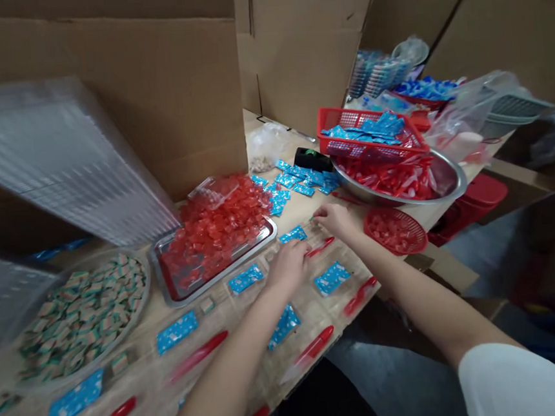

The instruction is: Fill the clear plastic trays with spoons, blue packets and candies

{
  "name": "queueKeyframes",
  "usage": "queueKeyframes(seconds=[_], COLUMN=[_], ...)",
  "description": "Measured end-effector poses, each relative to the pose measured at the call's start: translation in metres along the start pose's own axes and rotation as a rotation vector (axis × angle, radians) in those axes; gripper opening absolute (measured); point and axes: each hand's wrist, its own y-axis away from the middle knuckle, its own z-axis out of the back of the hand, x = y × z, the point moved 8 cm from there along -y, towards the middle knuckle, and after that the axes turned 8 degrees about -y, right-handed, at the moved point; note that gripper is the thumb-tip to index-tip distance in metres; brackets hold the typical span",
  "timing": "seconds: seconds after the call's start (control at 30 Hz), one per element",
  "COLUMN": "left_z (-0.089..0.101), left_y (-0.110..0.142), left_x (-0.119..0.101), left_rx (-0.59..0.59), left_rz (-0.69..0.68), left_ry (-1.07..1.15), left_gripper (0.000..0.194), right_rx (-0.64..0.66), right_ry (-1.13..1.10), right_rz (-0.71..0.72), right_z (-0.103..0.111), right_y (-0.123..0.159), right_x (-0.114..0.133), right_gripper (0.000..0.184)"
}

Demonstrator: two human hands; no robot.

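Note:
My right hand (333, 221) is closed in a pinch above the far end of a row of clear blister trays. A small greenish edge shows at its fingertips, likely one of the small striped blocks (87, 309), though it is mostly hidden. My left hand (287, 267) hangs over the same row, fingers curled together, next to a red pen-shaped stick (320, 247); whatever it holds is hidden. Near it lie a blue packet (245, 279), another blue packet (332, 277) and a red stick (315, 346), each in a tray compartment.
A metal tray (224, 266) heaped with red translucent pieces stands behind my left hand. At the right are a steel bowl (457, 182), a red basket (321, 123) of blue packets and a small red basket (422, 244). Stacked clear trays (58, 143) lean at the left.

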Motion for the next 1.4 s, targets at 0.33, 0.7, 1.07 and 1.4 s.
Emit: queueKeyframes(seconds=[0.33, 0.7, 1.07, 1.4], left_z=[-0.009, -0.014, -0.014, -0.015], left_y=[-0.001, -0.001, -0.001, -0.001], left_x=[0.004, 0.000, 0.002, 0.004], left_rx=[0.090, 0.118, 0.116, 0.135], left_rz=[0.049, 0.052, 0.068, 0.078], left_ry=[-0.227, -0.360, -0.381, -0.368], left_gripper=[0.023, 0.025, 0.026, 0.026], right_rx=[0.000, -0.039, 0.056, 0.215], right_ry=[0.142, 0.244, 0.341, 0.413], right_rz=[0.074, 0.120, 0.243, 0.339], right_z=[-0.009, -0.009, -0.007, -0.013], right_y=[0.006, 0.017, 0.003, -0.001], right_x=[0.007, 0.017, 0.010, 0.019], right_gripper=[0.023, 0.021, 0.022, 0.024])
